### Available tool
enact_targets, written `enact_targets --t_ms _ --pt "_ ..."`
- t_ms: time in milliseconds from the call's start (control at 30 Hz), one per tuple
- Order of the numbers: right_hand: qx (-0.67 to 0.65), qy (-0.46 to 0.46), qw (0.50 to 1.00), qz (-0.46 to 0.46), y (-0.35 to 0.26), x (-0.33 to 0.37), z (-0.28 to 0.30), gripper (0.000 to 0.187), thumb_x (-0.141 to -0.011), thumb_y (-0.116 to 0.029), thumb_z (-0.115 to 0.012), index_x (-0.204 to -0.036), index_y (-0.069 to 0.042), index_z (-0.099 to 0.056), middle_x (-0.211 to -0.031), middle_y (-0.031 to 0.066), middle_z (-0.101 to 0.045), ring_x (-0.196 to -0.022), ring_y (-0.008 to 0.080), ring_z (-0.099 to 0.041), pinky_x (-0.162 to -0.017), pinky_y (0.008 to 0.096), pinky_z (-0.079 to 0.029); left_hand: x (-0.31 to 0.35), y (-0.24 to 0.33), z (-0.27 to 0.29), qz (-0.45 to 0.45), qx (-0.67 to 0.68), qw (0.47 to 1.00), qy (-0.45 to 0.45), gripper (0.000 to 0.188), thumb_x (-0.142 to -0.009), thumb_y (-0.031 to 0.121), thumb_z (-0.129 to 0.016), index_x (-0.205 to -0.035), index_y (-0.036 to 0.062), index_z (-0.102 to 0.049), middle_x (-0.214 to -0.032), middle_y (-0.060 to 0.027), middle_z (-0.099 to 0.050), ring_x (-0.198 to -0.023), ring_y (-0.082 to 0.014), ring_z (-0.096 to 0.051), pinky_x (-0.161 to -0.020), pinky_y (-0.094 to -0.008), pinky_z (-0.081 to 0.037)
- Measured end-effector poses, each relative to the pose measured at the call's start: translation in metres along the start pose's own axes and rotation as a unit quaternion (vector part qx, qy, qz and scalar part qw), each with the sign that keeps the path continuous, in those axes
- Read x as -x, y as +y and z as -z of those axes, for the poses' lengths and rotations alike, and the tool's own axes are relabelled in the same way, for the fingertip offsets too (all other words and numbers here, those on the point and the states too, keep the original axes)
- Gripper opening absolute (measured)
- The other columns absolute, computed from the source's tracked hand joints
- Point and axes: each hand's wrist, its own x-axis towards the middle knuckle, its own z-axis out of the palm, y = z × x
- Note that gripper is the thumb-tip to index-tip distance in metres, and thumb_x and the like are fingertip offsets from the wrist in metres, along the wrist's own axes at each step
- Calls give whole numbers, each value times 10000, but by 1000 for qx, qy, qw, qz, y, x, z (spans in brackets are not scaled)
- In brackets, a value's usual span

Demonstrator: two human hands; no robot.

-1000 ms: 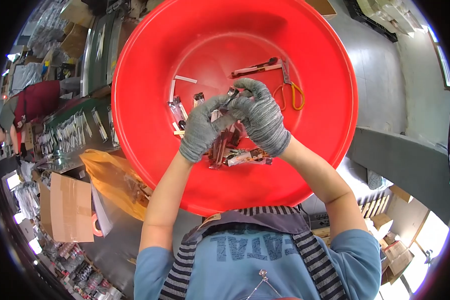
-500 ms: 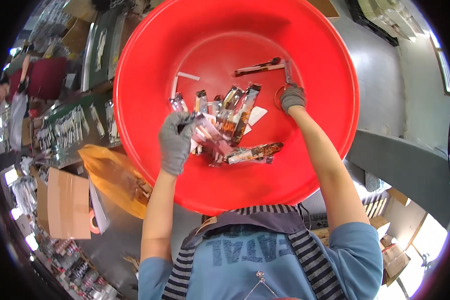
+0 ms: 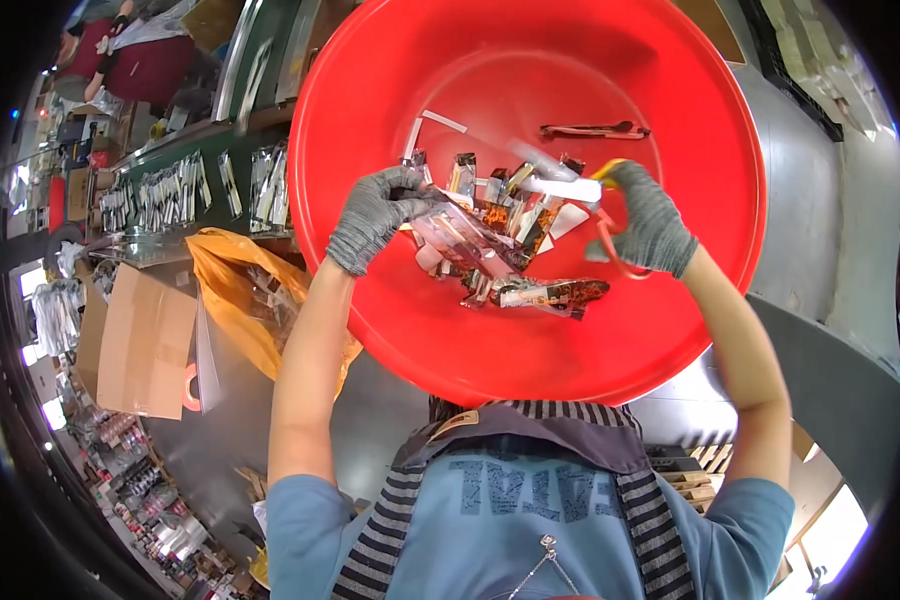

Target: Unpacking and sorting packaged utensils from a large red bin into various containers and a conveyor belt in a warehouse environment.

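A wide red plastic tub (image 3: 710, 240) lies in front of me with a pile of clear-and-dark printed packets (image 3: 505, 215) on its bottom. My left hand (image 3: 375, 215), in a grey knit glove, pinches one end of a clear, pinkish plastic packet (image 3: 460, 237) above the pile. Across from it, my right hand (image 3: 652, 220), also gloved, grips scissors (image 3: 610, 245) by their orange handles. The scissors are spread apart, their blades smeared by motion and pointing left over the pile. A dark, slim packet (image 3: 595, 131) lies alone at the tub's far right.
White strips (image 3: 444, 121) lie at the tub's far left. Left of the tub are an orange bag (image 3: 220, 270), a cardboard box (image 3: 145, 340) and a green bench (image 3: 180, 140) with rows of slim packets. A person in dark red (image 3: 150, 70) is beyond. A grey beam (image 3: 820, 340) runs at right.
My right hand has drawn the scissors away from the lone far-right packet, toward the pile, and spread them. My left hand keeps the clear packet. The whole view has shifted.
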Motion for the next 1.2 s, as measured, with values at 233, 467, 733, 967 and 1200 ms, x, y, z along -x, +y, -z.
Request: enact_targets --t_ms 233,467,733,967,1200 --pt "182 -236 954 25 -58 -48 18 860 -513 -538 -776 -1099 23 -493 -1053 200 -534 -998 327 -531 -897 369 -420 9 21 -18 -53 -175 983 -21 177 -660 16 -690 -828 -10 -641 -777 -65 -630 -691 -116 -579 -645 -248 -476" --pt "236 -299 922 66 -85 -58 6 704 -617 -482 -716 -1059 31 -522 -989 188 -561 -952 305 -545 -799 372 -471 13 20 -24 -111 -232 966 5 171 -617 32 -710 -782 24 -669 -695 -73 -609 -617 -150 -569 -598 -272 -460" --pt "326 -383 855 131 -86 -58 -9 377 -782 -313 -587 -936 32 -584 -781 196 -613 -696 272 -627 -598 347 -509 24 22 -21 -17 -37 999 -11 158 -638 22 -701 -783 -9 -646 -755 -61 -637 -676 -115 -581 -627 -254 -467" --pt "196 -266 940 -88 10 -26 -40 362 -822 -367 -520 -817 -10 -583 -687 165 -608 -653 308 -612 -601 401 -489 86 25 70 -53 139 945 292 245 -700 52 -600 -937 -10 -595 -789 -51 -584 -679 -114 -529 -626 -205 -439" --pt "188 -79 939 -275 119 4 -56 347 -760 -305 -620 -901 8 -573 -707 204 -610 -699 356 -605 -650 432 -489 159 -45 192 492 -620 501 351 764 -649 344 -734 -1226 -17 -387 -1185 -206 -514 -1047 -314 -535 -880 -413 -421"
